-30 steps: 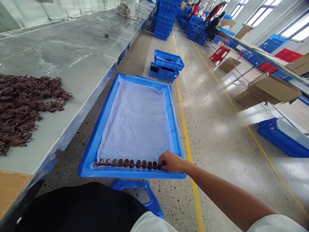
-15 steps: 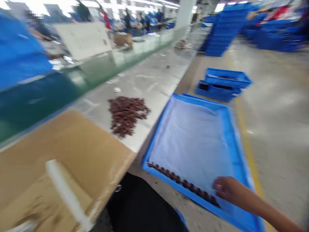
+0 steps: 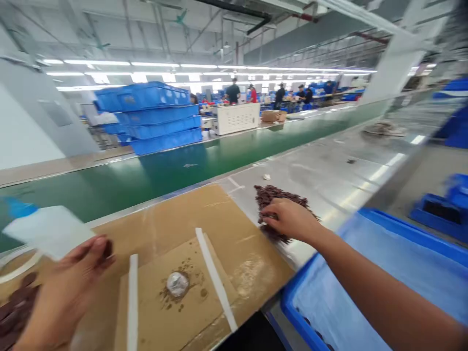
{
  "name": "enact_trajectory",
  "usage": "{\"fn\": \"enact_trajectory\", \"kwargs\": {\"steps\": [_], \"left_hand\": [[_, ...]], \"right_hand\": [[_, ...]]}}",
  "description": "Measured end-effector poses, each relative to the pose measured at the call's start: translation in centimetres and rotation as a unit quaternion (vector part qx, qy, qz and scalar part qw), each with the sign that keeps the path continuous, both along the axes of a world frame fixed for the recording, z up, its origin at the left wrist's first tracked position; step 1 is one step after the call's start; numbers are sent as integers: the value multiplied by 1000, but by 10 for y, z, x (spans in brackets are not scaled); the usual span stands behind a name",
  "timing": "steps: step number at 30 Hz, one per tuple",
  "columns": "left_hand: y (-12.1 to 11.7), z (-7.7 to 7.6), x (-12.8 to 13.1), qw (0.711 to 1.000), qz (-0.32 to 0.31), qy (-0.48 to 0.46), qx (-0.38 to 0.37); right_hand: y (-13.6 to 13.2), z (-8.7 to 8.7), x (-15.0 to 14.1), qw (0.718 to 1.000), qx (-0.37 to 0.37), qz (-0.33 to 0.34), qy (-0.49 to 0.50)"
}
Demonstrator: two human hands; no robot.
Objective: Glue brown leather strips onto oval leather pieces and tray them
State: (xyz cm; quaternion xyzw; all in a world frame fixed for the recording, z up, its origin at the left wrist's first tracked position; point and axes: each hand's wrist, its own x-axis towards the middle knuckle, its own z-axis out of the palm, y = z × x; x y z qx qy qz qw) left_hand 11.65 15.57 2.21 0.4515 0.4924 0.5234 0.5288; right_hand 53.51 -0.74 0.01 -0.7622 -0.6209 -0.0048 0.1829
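My right hand (image 3: 288,219) reaches over the grey bench and rests on a pile of small dark brown pieces (image 3: 278,200), its fingers curled into the near edge of the pile. My left hand (image 3: 69,287) is at the lower left over a brown cardboard sheet (image 3: 175,229); its fingers pinch a small dark piece, blurred by motion. Under my right forearm is a blue tray (image 3: 383,263) lined with white paper. Two white strips (image 3: 214,278) lie on the cardboard, with a small silver disc (image 3: 177,283) between them.
A green conveyor belt (image 3: 190,165) runs behind the bench. Stacked blue crates (image 3: 153,117) stand beyond it, with a white machine box (image 3: 236,118) and several people far back. More brown pieces (image 3: 14,312) lie at the lower left. Blue crates (image 3: 442,207) sit on the floor at right.
My view swung left from the blue tray to the bench. My right hand left the row of pieces in the tray and moved onto the brown pile. My left hand came into view.
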Motion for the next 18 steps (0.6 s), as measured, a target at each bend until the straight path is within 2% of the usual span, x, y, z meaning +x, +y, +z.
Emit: {"fn": "enact_trajectory", "kwargs": {"steps": [1, 2, 5, 7, 8, 10, 11, 13, 14, 15, 16, 18], "left_hand": [[0, -1, 1, 997, 14, -65, -49], [0, -3, 2, 994, -1, -89, -56], [5, -13, 3, 989, 16, -134, -55], [8, -19, 2, 985, 30, -161, -57], [9, -21, 2, 983, 34, -172, -58], [7, -22, 2, 980, 36, -188, -59], [7, -22, 3, 979, 35, -192, -59], [6, -22, 4, 980, 30, -191, -55], [6, -23, 5, 981, 28, -187, -52], [7, -24, 6, 982, 25, -180, -51], [7, -25, 6, 984, 22, -173, -50], [8, -29, 6, 987, 16, -154, -49]], "right_hand": [[12, -5, 2, 999, -18, 24, -19], [21, -11, 6, 998, -32, 44, -34], [44, -34, 32, 991, -42, 112, -53], [57, -42, 53, 986, -34, 152, -62], [63, -42, 61, 983, -9, 172, -70], [69, -33, 63, 974, 90, 192, -86], [70, -24, 56, 967, 154, 188, -81], [72, 0, 23, 976, 162, 144, -8], [74, 12, -1, 980, 133, 123, 85], [77, 23, -27, 968, 87, 128, 195], [81, 32, -54, 958, 71, 149, 236], [91, 42, -105, 922, 7, 234, 308]]}}
